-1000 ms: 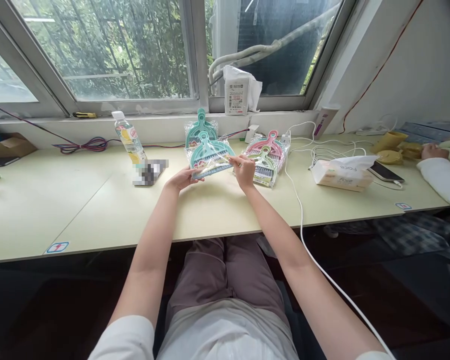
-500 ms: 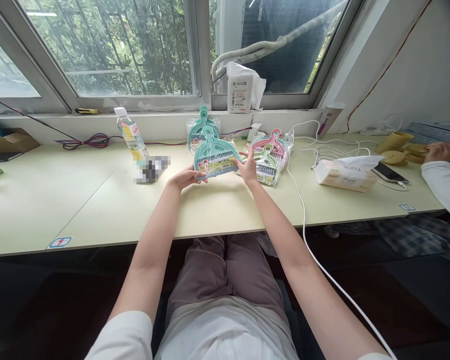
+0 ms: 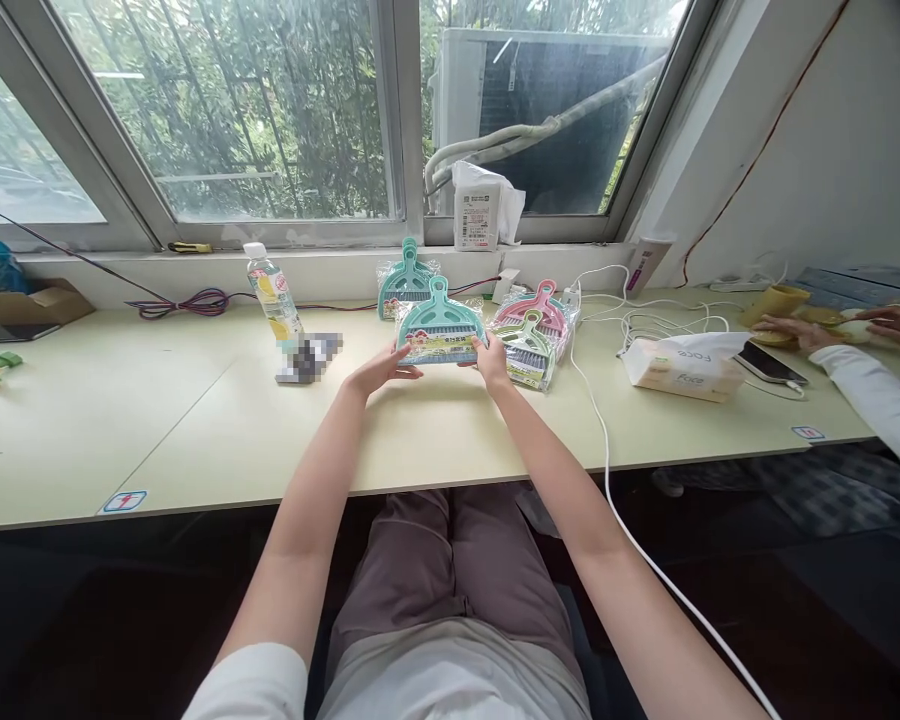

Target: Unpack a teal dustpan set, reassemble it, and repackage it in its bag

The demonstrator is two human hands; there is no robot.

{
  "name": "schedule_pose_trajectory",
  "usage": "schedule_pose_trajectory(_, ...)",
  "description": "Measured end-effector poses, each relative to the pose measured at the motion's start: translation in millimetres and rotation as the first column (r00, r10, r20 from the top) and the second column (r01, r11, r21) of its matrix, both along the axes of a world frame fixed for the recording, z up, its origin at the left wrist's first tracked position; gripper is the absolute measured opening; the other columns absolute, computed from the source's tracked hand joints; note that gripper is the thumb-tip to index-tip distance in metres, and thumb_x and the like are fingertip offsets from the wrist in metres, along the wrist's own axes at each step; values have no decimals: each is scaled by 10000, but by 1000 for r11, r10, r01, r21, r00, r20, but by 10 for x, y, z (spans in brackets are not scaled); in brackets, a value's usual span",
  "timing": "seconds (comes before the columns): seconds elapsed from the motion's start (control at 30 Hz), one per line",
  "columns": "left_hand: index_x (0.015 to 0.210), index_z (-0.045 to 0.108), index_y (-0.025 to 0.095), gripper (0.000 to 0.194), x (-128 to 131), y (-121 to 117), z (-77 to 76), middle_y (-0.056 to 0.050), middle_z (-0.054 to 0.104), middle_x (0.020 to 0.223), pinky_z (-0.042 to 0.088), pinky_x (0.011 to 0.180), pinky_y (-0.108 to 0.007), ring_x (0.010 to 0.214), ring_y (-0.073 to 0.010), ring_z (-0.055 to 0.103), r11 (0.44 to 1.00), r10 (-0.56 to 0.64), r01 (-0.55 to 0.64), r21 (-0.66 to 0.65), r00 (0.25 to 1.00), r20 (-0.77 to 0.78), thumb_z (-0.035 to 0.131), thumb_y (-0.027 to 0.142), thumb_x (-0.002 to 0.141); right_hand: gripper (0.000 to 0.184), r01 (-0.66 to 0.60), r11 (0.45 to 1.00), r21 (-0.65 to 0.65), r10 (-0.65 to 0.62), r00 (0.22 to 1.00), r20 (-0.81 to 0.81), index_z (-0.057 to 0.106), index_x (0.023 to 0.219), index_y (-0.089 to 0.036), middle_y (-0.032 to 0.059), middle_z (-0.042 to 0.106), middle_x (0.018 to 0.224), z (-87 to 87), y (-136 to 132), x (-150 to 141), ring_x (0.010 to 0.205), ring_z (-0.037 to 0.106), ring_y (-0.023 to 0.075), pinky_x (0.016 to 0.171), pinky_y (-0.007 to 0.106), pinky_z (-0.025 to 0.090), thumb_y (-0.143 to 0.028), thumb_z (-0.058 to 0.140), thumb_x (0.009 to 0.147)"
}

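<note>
A teal mini dustpan-and-brush set (image 3: 440,328) in clear wrapping stands nearly upright just above the pale desk (image 3: 195,420). My left hand (image 3: 381,368) pinches its lower left corner and my right hand (image 3: 490,360) pinches its lower right corner. Behind it another teal set (image 3: 405,282) leans against the sill. To the right lie a pink set (image 3: 541,305) and a green set (image 3: 526,352), both wrapped.
A drink bottle (image 3: 273,296) stands left of the sets, beside a blurred object. A tissue box (image 3: 682,362), a phone (image 3: 769,364) and white cables (image 3: 607,440) lie to the right. Another person's hands (image 3: 787,330) work at the far right. A cardboard box (image 3: 22,305) sits far left.
The teal set was turned from lying tilted to standing upright facing me, and both hands shifted to its lower corners. The other person's hands moved over the yellow items.
</note>
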State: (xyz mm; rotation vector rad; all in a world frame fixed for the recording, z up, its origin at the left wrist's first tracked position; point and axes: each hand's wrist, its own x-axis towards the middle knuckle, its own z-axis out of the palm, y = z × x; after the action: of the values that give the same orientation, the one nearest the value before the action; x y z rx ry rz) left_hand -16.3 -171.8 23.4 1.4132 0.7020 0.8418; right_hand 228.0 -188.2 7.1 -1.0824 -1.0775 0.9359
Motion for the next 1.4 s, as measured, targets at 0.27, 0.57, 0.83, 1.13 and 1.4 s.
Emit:
schedule_pose_trajectory(0.27, 1249, 596, 209, 615, -5, 71, -94, -106, 742, 1097, 614, 792, -308, 824, -198, 758, 987, 159, -160, -16, 987, -36, 844, 426, 730, 395, 118, 993, 20, -119, 989, 83, 653, 1236, -234, 46, 727, 1063, -4, -51, -89, 596, 719, 178, 660, 318, 593, -403, 650, 879)
schedule_pose_trajectory(0.57, 1184, 566, 206, 553, 110, 224, -219, -43, 736, 936, 602, 594, -276, 618, -155, 708, 900, 428, -431, -64, 902, -58, 839, 399, 744, 650, 8, 998, 59, -30, 925, 380, 652, 1178, -192, 42, 743, 940, 72, -147, -79, 541, 712, 182, 510, 277, 558, -618, 794, 708)
schedule_pose_trajectory(0.83, 1096, 644, 157, 487, 38, 123, -151, -89, 752, 977, 613, 764, -350, 734, -194, 727, 960, 279, -281, -15, 957, -81, 805, 473, 763, 271, -14, 984, -175, 96, 878, 468, 688, 959, -129, 79, 762, 951, 266, -339, -6, 499, 697, 141, 442, 211, 478, -344, 781, 822)
schedule_pose_trajectory(1.13, 1025, 649, 143, 247, 1009, -43, -342, -117, 705, 1066, 559, 834, -418, 982, -275, 660, 951, 200, -109, 290, 931, -307, 665, 325, 859, 367, 289, 927, -238, 121, 369, 921, 748, 955, -151, 145, 767, 946, 113, -989, 1091, 939, 726, 332, 751, 372, 545, -496, 684, 845)
schedule_pose_trajectory(1.4, 1000, 603, 156, 242, 1601, 117, -346, -173, 515, 1341, 352, 1123, -441, 1323, -335, 417, 813, 478, -152, 563, 726, -495, 712, 268, 815, 454, 454, 888, -67, -137, 402, 905, 565, 1285, -170, 212, 599, 1345, -189, -866, 1417, 1291, 533, 373, 1026, 543, 434, -406, 569, 897)
